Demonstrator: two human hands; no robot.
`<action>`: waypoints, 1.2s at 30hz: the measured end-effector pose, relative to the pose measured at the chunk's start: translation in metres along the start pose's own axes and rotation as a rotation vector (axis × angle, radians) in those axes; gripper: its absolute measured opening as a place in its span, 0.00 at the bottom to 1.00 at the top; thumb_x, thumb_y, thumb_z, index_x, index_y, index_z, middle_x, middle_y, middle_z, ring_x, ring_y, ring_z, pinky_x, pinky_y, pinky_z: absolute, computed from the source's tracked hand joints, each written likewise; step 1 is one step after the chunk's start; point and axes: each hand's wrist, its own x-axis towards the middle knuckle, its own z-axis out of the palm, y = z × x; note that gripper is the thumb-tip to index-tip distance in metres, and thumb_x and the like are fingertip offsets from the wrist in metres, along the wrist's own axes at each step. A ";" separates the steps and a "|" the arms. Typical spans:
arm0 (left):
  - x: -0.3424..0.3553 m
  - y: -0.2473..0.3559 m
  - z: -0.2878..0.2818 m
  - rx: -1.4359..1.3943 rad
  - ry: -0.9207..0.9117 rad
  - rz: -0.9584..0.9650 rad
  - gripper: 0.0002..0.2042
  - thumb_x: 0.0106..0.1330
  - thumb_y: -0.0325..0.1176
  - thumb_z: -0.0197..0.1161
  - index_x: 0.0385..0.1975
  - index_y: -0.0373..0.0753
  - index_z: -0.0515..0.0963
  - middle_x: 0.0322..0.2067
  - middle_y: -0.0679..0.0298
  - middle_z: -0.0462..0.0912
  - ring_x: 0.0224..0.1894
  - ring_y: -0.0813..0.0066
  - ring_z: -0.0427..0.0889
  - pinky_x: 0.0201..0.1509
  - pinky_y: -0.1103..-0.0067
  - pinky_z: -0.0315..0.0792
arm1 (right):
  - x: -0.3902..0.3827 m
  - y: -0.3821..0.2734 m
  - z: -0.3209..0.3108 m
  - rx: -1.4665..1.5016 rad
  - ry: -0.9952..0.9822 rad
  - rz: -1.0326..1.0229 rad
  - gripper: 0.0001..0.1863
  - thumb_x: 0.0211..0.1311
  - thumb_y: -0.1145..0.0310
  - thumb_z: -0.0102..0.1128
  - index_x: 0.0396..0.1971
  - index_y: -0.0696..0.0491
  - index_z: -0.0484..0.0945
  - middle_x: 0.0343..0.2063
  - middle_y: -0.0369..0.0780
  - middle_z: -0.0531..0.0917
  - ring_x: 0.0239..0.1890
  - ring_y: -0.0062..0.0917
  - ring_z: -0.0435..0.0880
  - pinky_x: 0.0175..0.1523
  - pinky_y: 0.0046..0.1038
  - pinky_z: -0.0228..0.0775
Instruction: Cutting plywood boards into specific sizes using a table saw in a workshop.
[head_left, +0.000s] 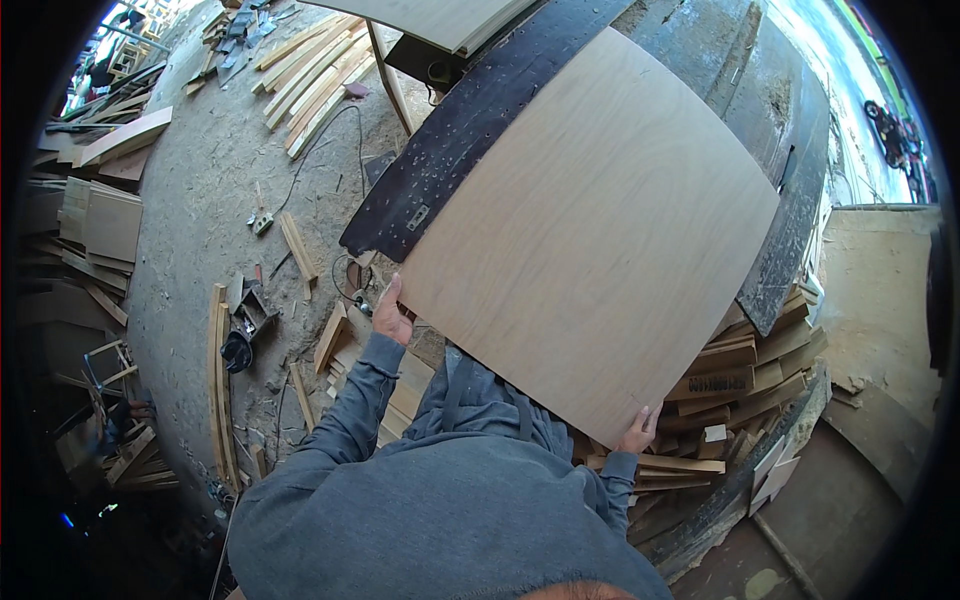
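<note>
Head view: a pale plywood board [590, 230] overlaps the dark, worn counter [450, 165], its near edge reaching the person's waist. Whether it lies flat or is slightly lifted, I cannot tell. The left hand [390, 312] grips the left corner and the right hand [638, 430] the near corner on the right; the fingers underneath are mostly hidden. Uneven holding could twist the board or let a corner slip, and with the near side beyond the counter, letting go might tip it. Wood crumbs and a small metal plate [417, 217] on the counter could scratch the underside if it slides. At right, stacked wood pieces [740, 370] sit close enough to snag it. Farther left, a cable [310, 160] and loose strips [220, 380] on the floor [190, 230] could trip someone stepping that way.
</note>
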 end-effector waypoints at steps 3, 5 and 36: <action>-0.030 -0.005 0.026 0.228 0.318 0.171 0.19 0.69 0.40 0.64 0.54 0.37 0.74 0.49 0.62 0.79 0.53 0.67 0.77 0.56 0.71 0.71 | 0.006 0.003 -0.003 -0.072 0.024 -0.038 0.30 0.75 0.62 0.50 0.71 0.58 0.59 0.67 0.48 0.67 0.65 0.34 0.69 0.69 0.32 0.59; -0.069 -0.022 0.046 1.034 0.192 0.752 0.12 0.69 0.39 0.61 0.40 0.37 0.74 0.41 0.61 0.79 0.48 0.68 0.78 0.54 0.71 0.72 | 0.008 0.004 -0.005 -0.060 -0.002 -0.013 0.30 0.75 0.61 0.50 0.71 0.58 0.58 0.67 0.49 0.67 0.65 0.35 0.69 0.69 0.33 0.59; 0.099 -0.121 0.393 2.106 -0.680 1.121 0.39 0.69 0.63 0.44 0.75 0.48 0.49 0.77 0.65 0.44 0.79 0.64 0.38 0.80 0.60 0.28 | 0.025 -0.025 0.002 -0.117 0.040 0.017 0.31 0.73 0.61 0.52 0.69 0.63 0.61 0.65 0.49 0.71 0.63 0.34 0.72 0.67 0.32 0.62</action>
